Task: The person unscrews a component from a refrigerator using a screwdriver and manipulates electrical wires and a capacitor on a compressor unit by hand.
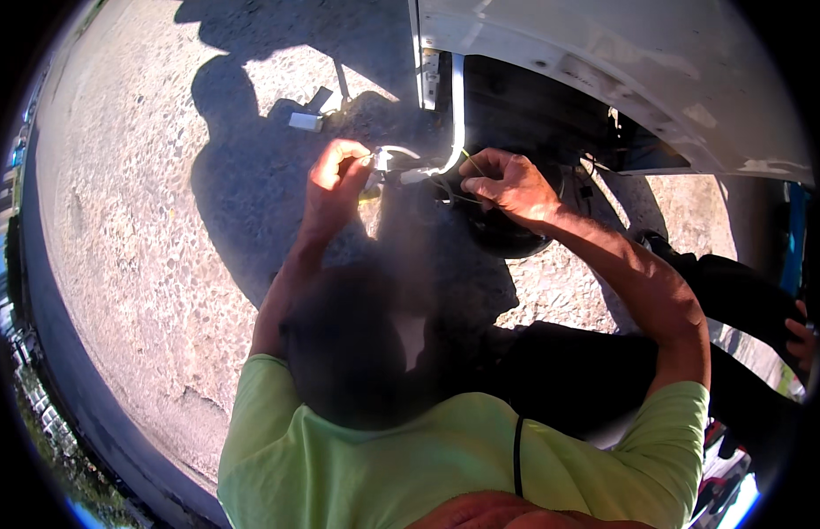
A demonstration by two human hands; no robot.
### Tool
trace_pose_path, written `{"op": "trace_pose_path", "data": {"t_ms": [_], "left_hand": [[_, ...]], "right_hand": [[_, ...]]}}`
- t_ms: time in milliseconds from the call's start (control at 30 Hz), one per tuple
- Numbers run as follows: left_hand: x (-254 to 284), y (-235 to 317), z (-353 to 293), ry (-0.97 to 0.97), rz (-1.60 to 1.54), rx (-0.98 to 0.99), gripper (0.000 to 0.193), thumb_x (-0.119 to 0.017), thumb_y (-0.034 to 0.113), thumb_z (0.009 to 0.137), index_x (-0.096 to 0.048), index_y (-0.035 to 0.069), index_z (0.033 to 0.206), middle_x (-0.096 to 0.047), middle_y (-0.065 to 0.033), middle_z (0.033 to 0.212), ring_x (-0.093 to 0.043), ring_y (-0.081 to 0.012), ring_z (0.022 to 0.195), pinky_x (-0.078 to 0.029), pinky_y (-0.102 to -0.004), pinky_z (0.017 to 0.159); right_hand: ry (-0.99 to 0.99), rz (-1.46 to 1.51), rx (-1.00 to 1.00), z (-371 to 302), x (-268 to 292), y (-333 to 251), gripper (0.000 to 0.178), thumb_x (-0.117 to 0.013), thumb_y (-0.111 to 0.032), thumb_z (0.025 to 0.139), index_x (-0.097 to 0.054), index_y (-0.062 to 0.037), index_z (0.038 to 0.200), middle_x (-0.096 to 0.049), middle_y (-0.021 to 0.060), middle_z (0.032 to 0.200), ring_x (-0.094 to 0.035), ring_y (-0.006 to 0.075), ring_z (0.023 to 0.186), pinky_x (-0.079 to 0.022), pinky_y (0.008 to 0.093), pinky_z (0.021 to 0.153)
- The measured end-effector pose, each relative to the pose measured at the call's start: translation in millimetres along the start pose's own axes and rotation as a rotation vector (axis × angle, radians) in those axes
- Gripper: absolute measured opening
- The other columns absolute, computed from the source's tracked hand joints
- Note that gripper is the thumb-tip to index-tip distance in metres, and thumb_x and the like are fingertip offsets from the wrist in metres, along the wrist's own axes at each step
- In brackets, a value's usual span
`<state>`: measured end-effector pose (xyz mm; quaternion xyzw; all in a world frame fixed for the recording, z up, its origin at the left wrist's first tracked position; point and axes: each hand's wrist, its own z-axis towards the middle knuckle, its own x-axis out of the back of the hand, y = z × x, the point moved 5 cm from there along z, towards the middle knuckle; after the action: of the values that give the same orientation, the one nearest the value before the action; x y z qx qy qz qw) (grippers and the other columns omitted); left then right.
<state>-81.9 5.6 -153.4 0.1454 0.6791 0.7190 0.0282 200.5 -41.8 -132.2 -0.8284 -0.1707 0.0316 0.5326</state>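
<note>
A white cable (458,106) comes down from the white panel and bends toward my hands, ending in a pale sleeve or plug (416,175) with thin wires around it. At its left my left hand (336,181) is closed, thumb and forefinger pinching a small white connector (381,160); the connector's exact shape is washed out by glare. My right hand (513,187), to the right of the cable, is also pinched closed. Between its fingertips runs a thin yellow-green wire (466,155). Both hands are raised over the shaded ground.
A large white panel (692,70) with a dark opening beneath it overhangs at the upper right. Below my right hand lies a black rounded object (516,238). A small white box (305,122) rests on the rough pavement (145,247). Another person's hand (802,335) shows at the right rim.
</note>
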Motion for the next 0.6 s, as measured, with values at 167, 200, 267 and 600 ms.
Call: {"op": "trace_pose_path", "data": {"t_ms": [167,200,267,600], "left_hand": [[20,-27,-10,0.102,0.067,0.084,0.007,-0.065,0.004,0.101,-0.065,0.003,0.107,-0.07,-0.0019,0.091,-0.063,-0.0078,0.082,-0.053,-0.0257,0.076],[22,-30,-11,0.131,0.106,0.081,0.007,-0.065,0.004,0.1,-0.065,0.003,0.108,-0.07,-0.002,0.091,-0.062,-0.008,0.081,-0.053,-0.0259,0.076],[29,-46,-14,0.175,0.118,0.097,0.008,-0.065,0.004,0.1,-0.065,0.002,0.108,-0.07,-0.0025,0.092,-0.063,-0.0084,0.082,-0.053,-0.0266,0.077],[13,-45,-1,0.028,-0.314,0.172,0.008,-0.06,0.003,0.101,-0.062,0.002,0.108,-0.07,-0.0129,0.121,-0.066,-0.0159,0.102,-0.056,-0.0322,0.088]], "right_hand": [[-0.035,-0.001,-0.088,6,8,-1,0.023,-0.074,-0.014,0.093,-0.07,-0.0024,0.112,-0.071,0.0008,0.091,-0.063,0.0071,0.074,-0.05,0.0235,0.066],[-0.042,0.014,-0.124,6,10,-2,0.023,-0.073,-0.014,0.092,-0.07,-0.0028,0.112,-0.072,0.001,0.093,-0.063,0.0073,0.075,-0.05,0.0234,0.067],[-0.074,0.037,-0.144,8,9,-6,0.023,-0.073,-0.015,0.092,-0.07,-0.0033,0.112,-0.073,0.0015,0.097,-0.065,0.0075,0.079,-0.051,0.0236,0.071],[-0.256,0.225,0.041,16,0,12,0.024,-0.072,-0.016,0.091,-0.068,-0.0038,0.112,-0.072,0.0062,0.118,-0.066,0.0108,0.101,-0.054,0.0271,0.089]]}}
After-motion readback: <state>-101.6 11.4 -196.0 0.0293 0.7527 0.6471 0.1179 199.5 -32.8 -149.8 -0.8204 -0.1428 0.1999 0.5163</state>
